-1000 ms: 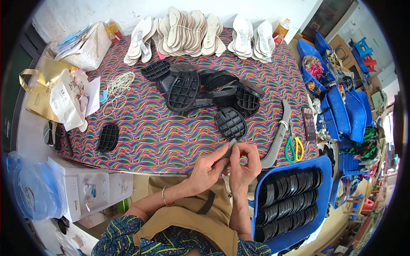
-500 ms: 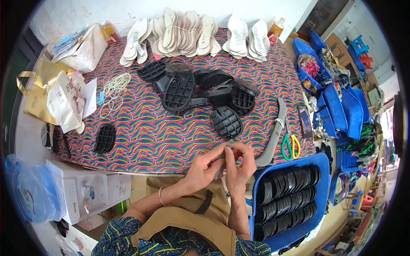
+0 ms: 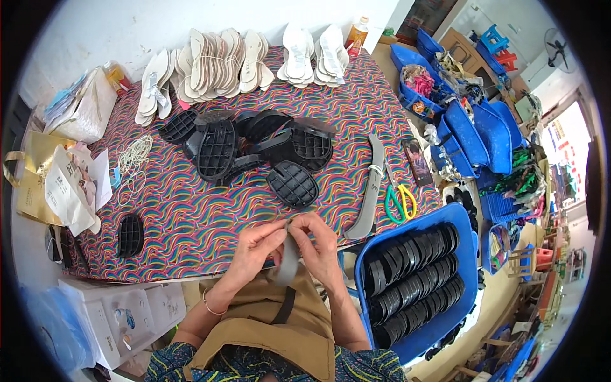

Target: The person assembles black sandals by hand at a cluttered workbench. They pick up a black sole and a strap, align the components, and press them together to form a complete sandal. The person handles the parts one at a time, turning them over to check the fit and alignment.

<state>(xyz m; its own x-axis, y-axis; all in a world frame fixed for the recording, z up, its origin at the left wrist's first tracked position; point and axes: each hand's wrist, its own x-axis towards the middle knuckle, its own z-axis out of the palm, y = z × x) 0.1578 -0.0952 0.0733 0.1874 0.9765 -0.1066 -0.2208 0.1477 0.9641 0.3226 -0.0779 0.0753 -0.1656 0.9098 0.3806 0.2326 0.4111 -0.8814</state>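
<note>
At the table's near edge, above my lap, a thin grey strip (image 3: 289, 262) hangs curved between my hands. My left hand (image 3: 253, 250) pinches its upper end with thumb and fingers, beside my right hand (image 3: 316, 245), whose fingers close on the same end. Just beyond them lies a black ridged heel piece (image 3: 293, 184). Behind it is a pile of black gridded soles and heel parts (image 3: 218, 149). To the right of my hands rests a curved bundle of grey strips (image 3: 366, 202), tied with white string.
Scissors (image 3: 400, 204) with green and yellow handles and a phone (image 3: 417, 162) lie at the table's right side. A blue basket (image 3: 472, 254) of black curved pieces stands right of my lap. Bundled pale insoles (image 3: 216, 63) line the wall; another black piece (image 3: 130, 235) lies left.
The view has swung right, so the table's things sit further left. Between my hands the grey strip now shows at length, hanging down; before, only a bit was visible.
</note>
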